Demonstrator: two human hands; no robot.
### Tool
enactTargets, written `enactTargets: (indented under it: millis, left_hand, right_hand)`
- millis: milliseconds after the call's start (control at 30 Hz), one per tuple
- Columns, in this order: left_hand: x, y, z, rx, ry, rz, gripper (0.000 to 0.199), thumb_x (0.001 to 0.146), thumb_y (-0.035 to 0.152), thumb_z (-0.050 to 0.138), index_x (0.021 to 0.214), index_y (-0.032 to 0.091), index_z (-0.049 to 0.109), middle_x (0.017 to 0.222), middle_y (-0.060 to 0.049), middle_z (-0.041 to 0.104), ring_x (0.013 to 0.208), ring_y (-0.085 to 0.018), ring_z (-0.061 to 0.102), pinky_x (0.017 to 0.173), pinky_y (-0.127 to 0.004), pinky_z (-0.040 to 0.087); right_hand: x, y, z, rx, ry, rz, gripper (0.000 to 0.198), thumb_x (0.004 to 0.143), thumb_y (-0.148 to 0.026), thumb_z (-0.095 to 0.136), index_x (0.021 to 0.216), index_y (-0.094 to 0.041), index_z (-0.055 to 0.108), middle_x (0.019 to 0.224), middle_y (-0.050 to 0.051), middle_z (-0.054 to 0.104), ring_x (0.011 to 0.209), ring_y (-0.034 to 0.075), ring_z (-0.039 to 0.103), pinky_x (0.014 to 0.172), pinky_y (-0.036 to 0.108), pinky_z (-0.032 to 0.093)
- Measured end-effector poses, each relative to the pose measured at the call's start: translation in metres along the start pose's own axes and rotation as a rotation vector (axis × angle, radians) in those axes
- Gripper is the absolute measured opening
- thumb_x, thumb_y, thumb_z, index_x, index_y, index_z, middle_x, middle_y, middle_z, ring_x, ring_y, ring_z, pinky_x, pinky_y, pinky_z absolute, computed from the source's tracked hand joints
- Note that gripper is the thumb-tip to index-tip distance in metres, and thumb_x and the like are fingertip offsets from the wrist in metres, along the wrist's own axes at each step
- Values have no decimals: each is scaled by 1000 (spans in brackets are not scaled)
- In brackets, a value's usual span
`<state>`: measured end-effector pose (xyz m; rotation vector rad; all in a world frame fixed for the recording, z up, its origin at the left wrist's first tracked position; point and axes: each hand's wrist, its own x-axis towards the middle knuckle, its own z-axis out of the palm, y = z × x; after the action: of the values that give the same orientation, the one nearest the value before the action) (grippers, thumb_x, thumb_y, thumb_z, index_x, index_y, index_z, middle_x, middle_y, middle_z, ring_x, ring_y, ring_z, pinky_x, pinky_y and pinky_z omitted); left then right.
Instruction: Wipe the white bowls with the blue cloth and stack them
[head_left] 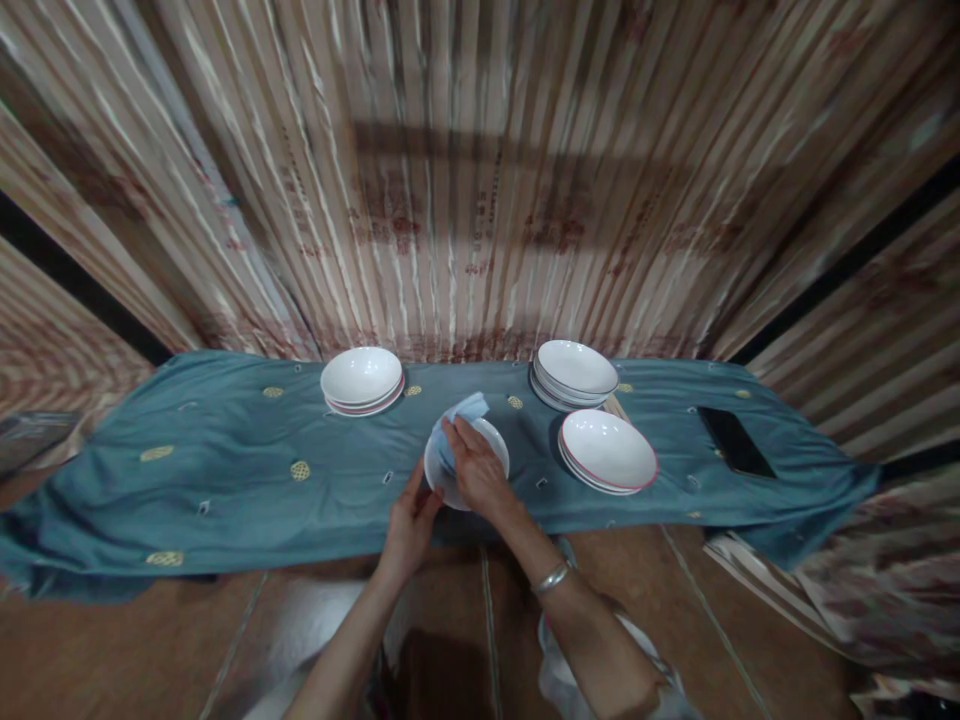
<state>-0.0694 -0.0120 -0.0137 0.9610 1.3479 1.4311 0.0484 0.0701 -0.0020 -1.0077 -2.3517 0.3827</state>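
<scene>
While left fingers hold white bowl (494,436) by rim, near front edge of teal tablecloth (247,485), right fingers bunch light-blue cloth (471,407) inside it. Our left hand (409,518) losing rim under pressure from our right hand (477,465) could drop bowl floorward; stray right elbow might knock red-rimmed bowls (609,448). Bowl's inner base hidden by hand and cloth; whether bowl touches tablecloth, we cannot tell.

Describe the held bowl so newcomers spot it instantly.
At the teal-covered table, look between the left dish stack and two right stacks. There, the left hand holds the white bowl. Unlike its neighbours, it has a blue cloth in it, under the right hand.
</scene>
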Motion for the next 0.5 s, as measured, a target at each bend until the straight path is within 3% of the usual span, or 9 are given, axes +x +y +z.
enactTargets:
  millis: [100, 233, 400, 500]
  left_hand:
    - [-1, 3, 1, -15, -22, 0, 70, 74, 39, 65, 137, 15, 45, 107, -9, 71, 90, -24, 66, 88, -40, 49]
    - [-1, 2, 1, 7, -28, -22, 73, 76, 40, 65, 140, 16, 41, 96, -6, 73, 84, -23, 67, 85, -39, 50]
    - [0, -4, 3, -22, 17, -67, 78, 73, 45, 68, 141, 18, 41, 85, -5, 72, 83, -23, 67, 79, -38, 54]
    - [-1, -3, 9, -88, 32, -121, 83, 71, 48, 69, 143, 20, 38, 99, -8, 70, 88, -24, 66, 71, -37, 58]
  right_hand:
    - [-4, 14, 0, -133, 21, 33, 61, 83, -1, 38, 144, -5, 32, 147, 20, 37, 137, 27, 33, 112, 46, 29]
    - [-16, 22, -5, -243, 27, 92, 54, 85, 1, 36, 139, -7, 41, 143, 20, 42, 134, 27, 37, 109, 46, 33]
    - [-26, 19, -17, -303, -109, 148, 36, 87, -2, 41, 117, -8, 60, 135, 20, 50, 127, 29, 44, 102, 44, 40]
    - [-29, 17, -22, -232, -188, 135, 30, 87, -3, 43, 104, -11, 66, 123, 18, 58, 119, 25, 51, 101, 40, 41]
